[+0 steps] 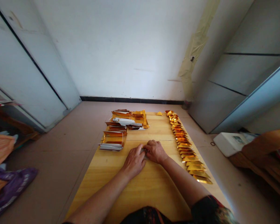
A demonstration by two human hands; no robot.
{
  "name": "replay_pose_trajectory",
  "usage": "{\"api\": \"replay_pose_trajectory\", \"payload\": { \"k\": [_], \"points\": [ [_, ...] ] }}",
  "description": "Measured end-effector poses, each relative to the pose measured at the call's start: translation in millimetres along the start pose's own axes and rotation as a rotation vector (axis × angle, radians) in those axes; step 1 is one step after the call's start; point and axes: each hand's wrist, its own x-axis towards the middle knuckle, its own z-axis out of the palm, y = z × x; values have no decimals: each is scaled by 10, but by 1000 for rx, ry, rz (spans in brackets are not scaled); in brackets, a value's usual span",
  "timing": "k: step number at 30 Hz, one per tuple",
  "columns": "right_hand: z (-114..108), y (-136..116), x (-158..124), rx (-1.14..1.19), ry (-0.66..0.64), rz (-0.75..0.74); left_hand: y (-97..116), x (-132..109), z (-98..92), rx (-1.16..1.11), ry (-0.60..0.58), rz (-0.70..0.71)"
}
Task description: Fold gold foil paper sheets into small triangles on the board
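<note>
My left hand (134, 161) and my right hand (156, 151) meet over the middle of the wooden table, fingers curled together. Between them shows a small pale grey-white piece of paper (144, 151) with a bit of gold at its far end; most of it is covered by my fingers. To the right runs a long overlapping row of folded gold foil paper pieces (186, 151). Bundled stacks of gold foil paper sheets (114, 137) with white backs lie at the left. One loose gold folded piece (159, 114) sits near the far edge.
The wooden table (130, 199) stands on a tiled floor before a white wall. Grey cabinets (242, 71) rise at the right. A white box (227, 143) rests on wooden furniture there. Purple and orange bags (16, 183) lie at the left.
</note>
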Motion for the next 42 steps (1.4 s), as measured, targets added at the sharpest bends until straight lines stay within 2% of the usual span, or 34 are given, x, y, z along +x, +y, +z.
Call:
{"api": "replay_pose_trajectory", "payload": {
  "k": [8, 15, 18, 22, 25, 28, 35, 42],
  "points": [
    [-12, 13, -6, 1, 0, -16, 8, -4, -8, 6, -9, 14],
    [-66, 272, -134, -4, 23, -14, 12, -13, -11, 22, -18, 4],
    [-58, 339, -208, 23, 94, 25, 15, -13, -4, 20, -17, 3],
    [16, 233, -247, 87, 186, -19, 21, -11, -24, 23, -19, 12],
    [101, 129, -250, 98, 142, -103, 23, -10, -49, 32, -17, 22],
    [152, 129, -278, 85, 110, -109, 19, -10, -61, 38, -4, 38],
    [83, 272, -366, 60, 104, -102, 21, 17, -88, 32, -23, 36],
    [26, 201, -338, 55, 127, -160, 8, 24, -101, 50, -9, 49]
  ]
}}
